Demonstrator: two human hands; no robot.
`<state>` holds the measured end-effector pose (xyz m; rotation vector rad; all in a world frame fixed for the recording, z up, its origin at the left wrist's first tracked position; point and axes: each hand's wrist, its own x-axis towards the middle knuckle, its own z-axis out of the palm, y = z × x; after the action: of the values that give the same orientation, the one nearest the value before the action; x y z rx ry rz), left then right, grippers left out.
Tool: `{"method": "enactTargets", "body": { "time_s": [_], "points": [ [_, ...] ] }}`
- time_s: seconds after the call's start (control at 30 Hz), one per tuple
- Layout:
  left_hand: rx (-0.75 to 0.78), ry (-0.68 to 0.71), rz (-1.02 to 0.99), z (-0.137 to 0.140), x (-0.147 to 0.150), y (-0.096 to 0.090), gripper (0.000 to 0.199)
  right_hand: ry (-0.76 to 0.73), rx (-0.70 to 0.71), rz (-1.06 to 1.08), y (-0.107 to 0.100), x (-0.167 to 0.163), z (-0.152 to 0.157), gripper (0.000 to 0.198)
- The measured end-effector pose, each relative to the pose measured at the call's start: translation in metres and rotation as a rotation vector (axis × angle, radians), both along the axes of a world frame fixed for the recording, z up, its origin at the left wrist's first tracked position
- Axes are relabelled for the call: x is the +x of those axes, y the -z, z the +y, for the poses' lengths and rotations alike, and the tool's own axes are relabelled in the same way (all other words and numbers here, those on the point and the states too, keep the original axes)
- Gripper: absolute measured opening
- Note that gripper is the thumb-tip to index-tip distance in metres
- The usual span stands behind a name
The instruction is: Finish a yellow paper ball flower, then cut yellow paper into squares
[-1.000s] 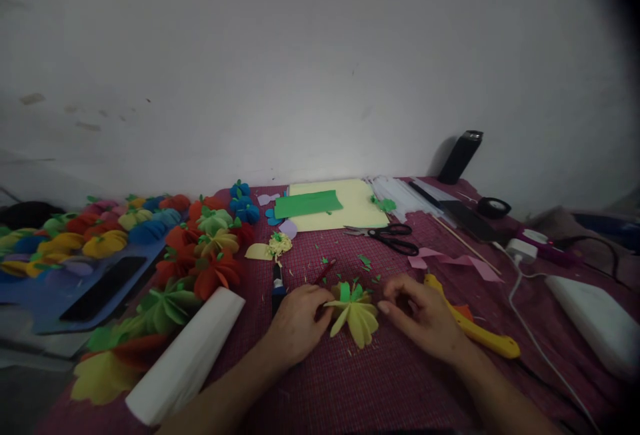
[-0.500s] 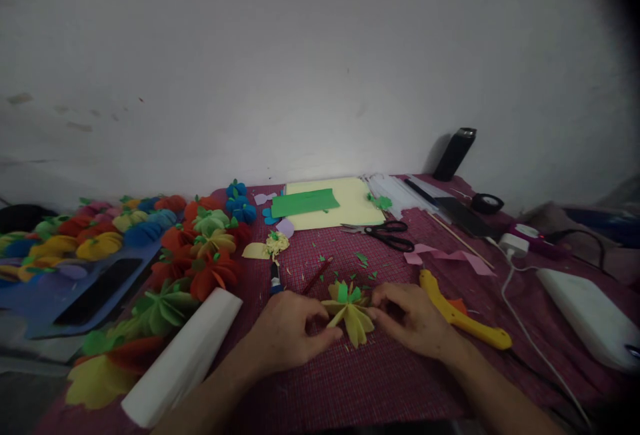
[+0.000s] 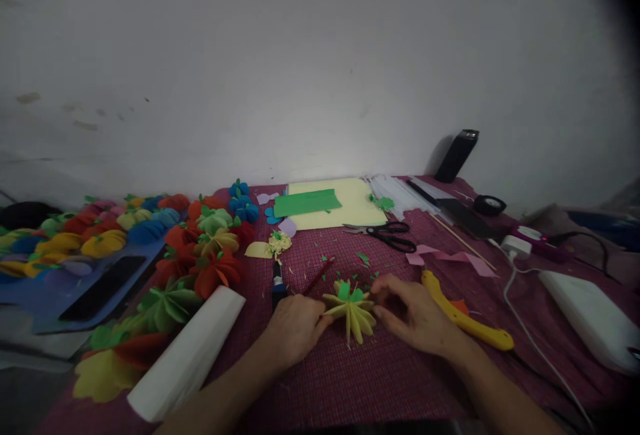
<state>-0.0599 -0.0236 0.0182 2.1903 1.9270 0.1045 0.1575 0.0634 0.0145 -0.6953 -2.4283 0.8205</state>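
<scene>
A pale yellow paper flower (image 3: 356, 322) with many folded petals and a green paper top stands on the cloth-covered table in front of me. My left hand (image 3: 299, 328) pinches a petal at its left side between thumb and fingers. On the other side, my right hand (image 3: 417, 318) has thumb and forefinger curved and apart, close to the right petals; whether the tips touch them is hard to tell. Small green paper scraps (image 3: 363, 259) lie just behind the flower. Right of my right hand is a yellow glue gun (image 3: 467, 322) with a black cord.
Black-handled scissors (image 3: 387, 234) and green paper (image 3: 307, 203) on yellow sheets lie behind. Many colourful paper flowers (image 3: 215, 242) and a white roll (image 3: 187, 355) fill the left. A black bottle (image 3: 456, 156), white cable and white power bank (image 3: 590, 320) are at right.
My left thumb and fingers have closed on the flower's left petal. The flower has turned or tipped slightly, and its petals look more spread. My right fingers have shifted slightly.
</scene>
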Motion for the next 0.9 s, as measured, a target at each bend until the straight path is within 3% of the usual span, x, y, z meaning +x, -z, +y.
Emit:
{"method": "enactTargets", "body": {
  "time_s": [0.23,0.43,0.53,0.67,0.9],
  "points": [
    [0.054,-0.037,-0.077,0.003,-0.005,0.001,0.03,-0.012,0.036,-0.01,0.002,0.0,0.0,0.006],
    [0.114,-0.08,-0.286,-0.002,-0.009,-0.021,0.018,0.021,0.037,0.01,0.002,-0.001,0.0,0.011],
    [0.075,-0.008,-0.359,-0.005,-0.006,-0.028,0.019,0.017,0.049,0.008,0.003,-0.001,0.001,0.008],
    [0.032,0.074,-0.302,-0.007,0.001,-0.024,0.022,0.039,0.037,-0.008,0.003,-0.002,0.002,0.008],
    [0.088,0.075,-0.141,-0.005,0.006,-0.014,0.023,0.032,0.042,-0.049,0.003,-0.005,0.004,0.014]
  ]
}}
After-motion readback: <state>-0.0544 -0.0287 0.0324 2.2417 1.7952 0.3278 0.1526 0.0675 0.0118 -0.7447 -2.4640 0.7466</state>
